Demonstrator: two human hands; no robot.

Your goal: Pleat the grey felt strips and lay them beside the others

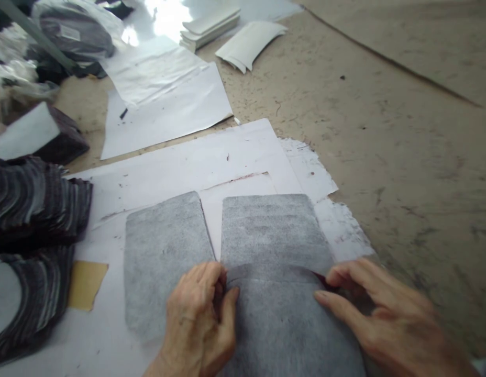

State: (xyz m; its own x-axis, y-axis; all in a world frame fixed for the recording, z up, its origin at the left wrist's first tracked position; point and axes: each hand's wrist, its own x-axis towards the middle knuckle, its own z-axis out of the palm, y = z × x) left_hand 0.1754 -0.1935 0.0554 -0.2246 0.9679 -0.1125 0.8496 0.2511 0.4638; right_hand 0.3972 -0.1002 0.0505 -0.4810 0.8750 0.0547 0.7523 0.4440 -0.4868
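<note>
Two flat grey panels with a mottled, fabric-like surface lie side by side on white sheets. My left hand (201, 314) is closed in a pinch at the left edge of the right-hand grey panel (270, 225), partly over the left grey panel (166, 256). A curved, darker band (272, 273) crosses the right panel between my hands; whether it is a fold or a separate strip, I cannot tell. Its dark red right end sits between the thumb and fingers of my right hand (380, 309). The panel's lower part runs out of view.
Stacks of dark curved pieces (34, 204) stand at the left, beside a yellow scrap (88, 285). Farther back are a dark block (66, 136), white sheets (168, 115), pale curved pieces (249, 44) and plastic-wrapped bundles (76, 34). A long thin strip (388, 57) lies on the brown tabletop (423, 167).
</note>
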